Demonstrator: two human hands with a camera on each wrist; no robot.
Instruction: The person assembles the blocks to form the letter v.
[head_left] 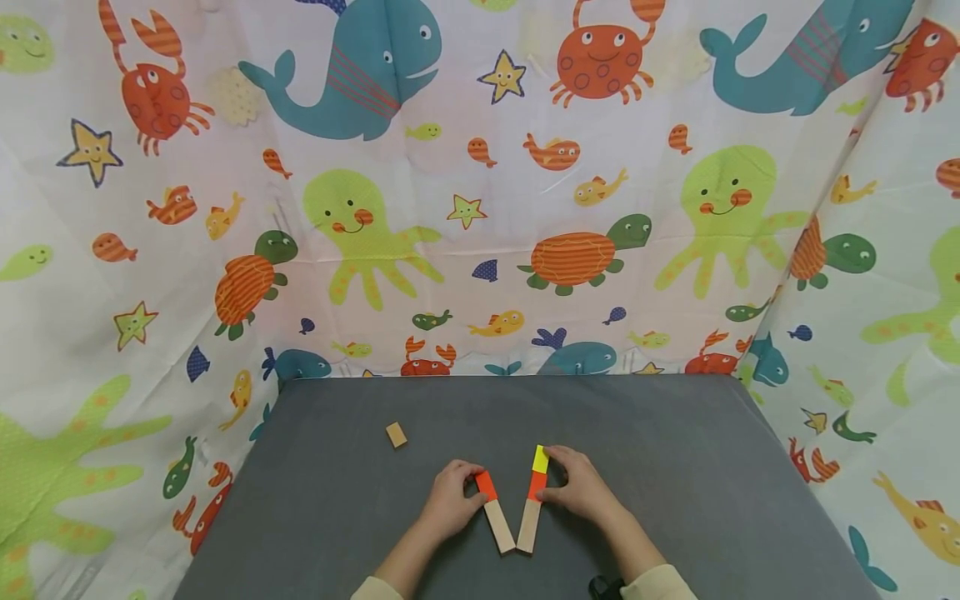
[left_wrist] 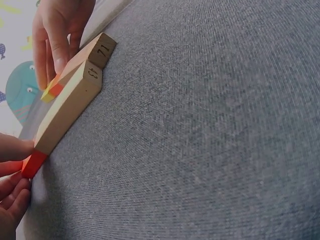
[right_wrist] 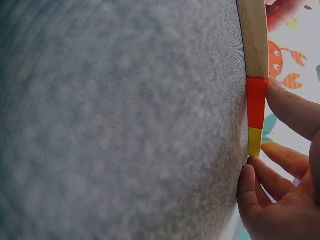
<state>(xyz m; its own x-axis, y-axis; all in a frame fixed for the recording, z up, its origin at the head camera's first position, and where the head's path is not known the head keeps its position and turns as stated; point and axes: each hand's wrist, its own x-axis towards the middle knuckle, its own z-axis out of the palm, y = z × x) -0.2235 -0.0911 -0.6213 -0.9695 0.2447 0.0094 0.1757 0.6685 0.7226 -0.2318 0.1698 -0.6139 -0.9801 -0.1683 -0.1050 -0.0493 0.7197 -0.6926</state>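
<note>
Two rows of blocks form a V on the grey table, their near ends meeting. In the left row a plain wooden block (head_left: 499,527) marked 43 adjoins an orange-red block (head_left: 487,486). My left hand (head_left: 447,500) pinches that orange-red block, thumb near the seam and fingers at the far end. On the right, another wooden block (head_left: 528,527), marked 71, lines up with a second orange-red block (head_left: 537,487) and a yellow block (head_left: 541,459) beyond it. My right hand (head_left: 581,487) spans these two coloured blocks, thumb by the wood seam, fingertips at the yellow end.
A small wooden block (head_left: 396,434) lies apart, toward the back left of the grey cloth-covered table (head_left: 315,500). Behind the table hangs a curtain (head_left: 465,250) printed with sea animals. A dark object (head_left: 604,587) sits by the right wrist.
</note>
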